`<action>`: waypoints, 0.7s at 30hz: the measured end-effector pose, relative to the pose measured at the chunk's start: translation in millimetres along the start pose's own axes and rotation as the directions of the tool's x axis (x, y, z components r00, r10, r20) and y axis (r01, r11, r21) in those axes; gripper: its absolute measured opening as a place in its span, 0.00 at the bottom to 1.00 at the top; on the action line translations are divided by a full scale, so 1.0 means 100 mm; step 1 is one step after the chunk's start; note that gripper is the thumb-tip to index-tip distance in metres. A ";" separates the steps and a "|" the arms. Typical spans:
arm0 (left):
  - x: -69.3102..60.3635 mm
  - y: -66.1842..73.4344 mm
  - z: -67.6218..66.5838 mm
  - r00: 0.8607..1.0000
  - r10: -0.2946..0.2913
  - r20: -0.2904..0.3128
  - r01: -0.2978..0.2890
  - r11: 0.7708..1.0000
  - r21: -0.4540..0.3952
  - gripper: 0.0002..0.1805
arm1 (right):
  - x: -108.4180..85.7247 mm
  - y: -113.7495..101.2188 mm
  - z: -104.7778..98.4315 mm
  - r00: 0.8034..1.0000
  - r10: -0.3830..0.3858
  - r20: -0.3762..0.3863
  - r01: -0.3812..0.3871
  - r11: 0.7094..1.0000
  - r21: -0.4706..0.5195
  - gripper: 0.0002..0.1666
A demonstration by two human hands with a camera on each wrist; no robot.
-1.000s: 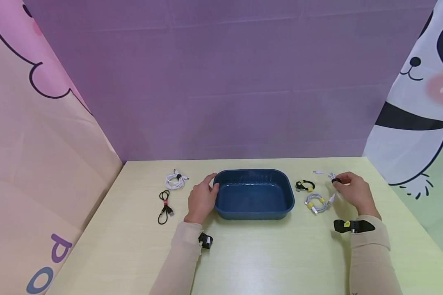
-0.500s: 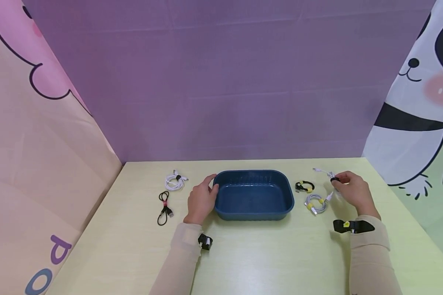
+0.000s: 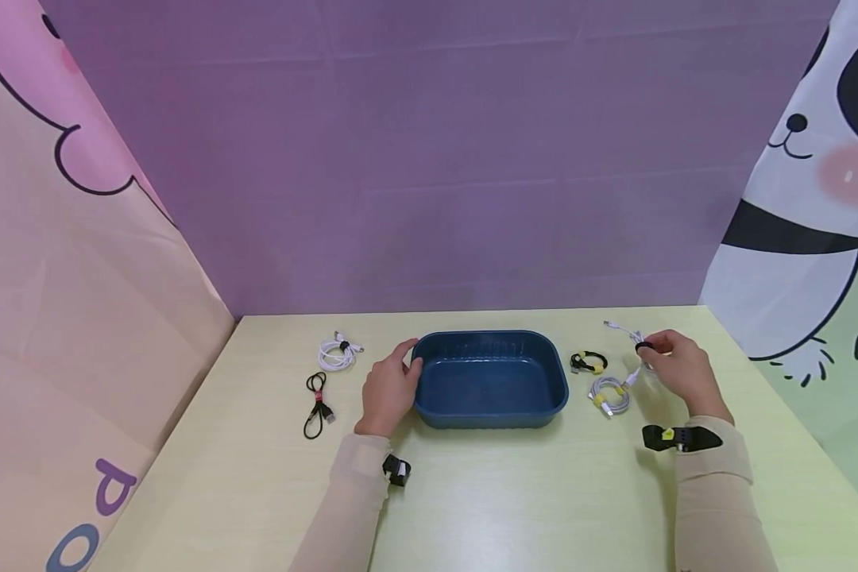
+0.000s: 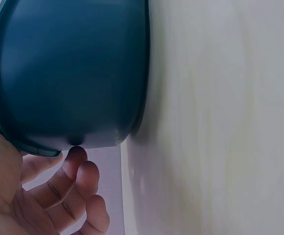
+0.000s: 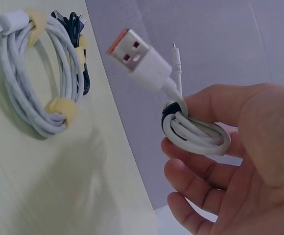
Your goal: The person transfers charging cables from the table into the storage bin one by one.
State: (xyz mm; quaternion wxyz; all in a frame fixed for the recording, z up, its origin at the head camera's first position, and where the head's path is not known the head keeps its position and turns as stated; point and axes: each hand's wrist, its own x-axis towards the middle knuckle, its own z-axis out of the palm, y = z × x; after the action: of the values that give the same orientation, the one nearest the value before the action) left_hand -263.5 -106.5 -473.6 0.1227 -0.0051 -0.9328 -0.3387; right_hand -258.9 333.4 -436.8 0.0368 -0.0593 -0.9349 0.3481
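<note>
My left hand [image 3: 388, 391] holds the left end of a dark blue tray [image 3: 491, 419]; in the left wrist view its fingers [image 4: 87, 178] curl at the tray's wall [image 4: 68, 73], the thumb side over the rim. With thumb and fingers my right hand [image 3: 685, 372] pinches a coiled white cable [image 5: 196, 134] at its black tie, and the cable's USB plug [image 5: 147, 66] sticks out. Just left of that hand lie a grey-white coiled cable [image 3: 610, 407] with yellow ties and, behind it, a small black cable [image 3: 589, 362] with a yellow tie.
Left of the tray, a white coiled cable [image 3: 337, 354] with a black tie lies behind a black cable [image 3: 315, 429] with a red tie. A purple cloth [image 3: 429, 159] stands behind the table [image 3: 472, 500], with printed cloths on both sides.
My right hand and the white cable in it have shifted very slightly left. The whole head view has drifted a little; my left hand stays on the tray.
</note>
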 end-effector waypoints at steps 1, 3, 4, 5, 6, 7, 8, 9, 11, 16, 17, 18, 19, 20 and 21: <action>0.00 0.00 0.00 1.000 -0.003 0.001 0.003 1.000 0.001 0.22 | 0.00 0.00 0.00 1.000 -0.003 0.000 0.003 1.000 -0.001 0.26; 0.00 0.00 0.00 1.000 -0.006 0.002 0.006 1.000 0.004 0.22 | 0.00 0.00 0.00 1.000 -0.007 0.002 0.007 1.000 -0.002 0.26; 0.00 0.00 0.00 1.000 -0.007 0.003 0.007 1.000 0.005 0.22 | 0.01 0.00 0.00 1.000 -0.008 0.002 0.008 1.000 -0.002 0.26; 0.00 0.00 0.00 1.000 -0.008 0.004 0.008 1.000 0.006 0.22 | 0.01 0.00 0.00 1.000 -0.010 0.003 0.010 1.000 -0.001 0.26; 0.01 0.00 0.00 1.000 -0.010 0.004 0.010 1.000 0.007 0.22 | 0.01 -0.01 0.00 1.000 -0.012 0.003 0.012 1.000 -0.001 0.26; 0.01 0.00 0.00 1.000 -0.012 0.006 0.012 1.000 0.007 0.22 | 0.01 -0.01 0.01 1.000 -0.014 0.003 0.014 1.000 -0.002 0.26; 0.01 0.00 0.00 1.000 -0.013 0.007 0.013 1.000 0.008 0.22 | 0.01 -0.01 0.01 1.000 -0.015 0.003 0.015 1.000 -0.001 0.25; 0.01 0.00 0.00 1.000 -0.014 0.008 0.014 1.000 0.008 0.22 | 0.01 -0.02 0.00 1.000 -0.016 0.004 0.016 1.000 0.000 0.25; 0.01 0.00 0.00 1.000 -0.015 0.011 0.015 1.000 0.006 0.22 | 0.01 -0.03 0.00 1.000 -0.017 0.005 0.017 1.000 0.001 0.25; 0.01 0.01 -0.01 1.000 -0.017 0.014 0.017 1.000 0.002 0.22 | -0.02 -0.09 -0.02 1.000 -0.017 0.004 0.017 1.000 0.002 0.25; 0.01 0.01 -0.01 1.000 -0.018 0.014 0.018 1.000 0.002 0.22 | -0.02 -0.10 -0.02 1.000 -0.016 0.004 0.016 1.000 0.003 0.25; 0.01 0.01 -0.01 1.000 -0.017 0.013 0.017 1.000 0.001 0.22 | -0.03 -0.11 -0.02 1.000 -0.015 0.005 0.015 1.000 0.006 0.25; 0.01 0.00 -0.01 1.000 -0.015 0.011 0.015 1.000 0.001 0.22 | -0.03 -0.12 -0.02 1.000 -0.014 0.005 0.014 1.000 0.009 0.25; 0.01 0.00 -0.01 1.000 -0.013 0.010 0.013 1.000 0.000 0.22 | -0.03 -0.13 -0.03 1.000 -0.016 0.004 0.016 1.000 0.009 0.25; 0.01 0.00 -0.01 1.000 -0.011 0.009 0.011 1.000 0.000 0.22 | -0.04 -0.14 -0.02 1.000 -0.015 0.004 0.015 1.000 0.012 0.25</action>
State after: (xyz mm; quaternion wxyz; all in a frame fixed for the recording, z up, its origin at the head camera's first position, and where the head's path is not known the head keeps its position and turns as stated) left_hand -264.1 -106.9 -472.7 0.1168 -0.0014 -0.9333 -0.3395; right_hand -256.1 324.2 -426.1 0.0376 -0.0515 -0.9333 0.3533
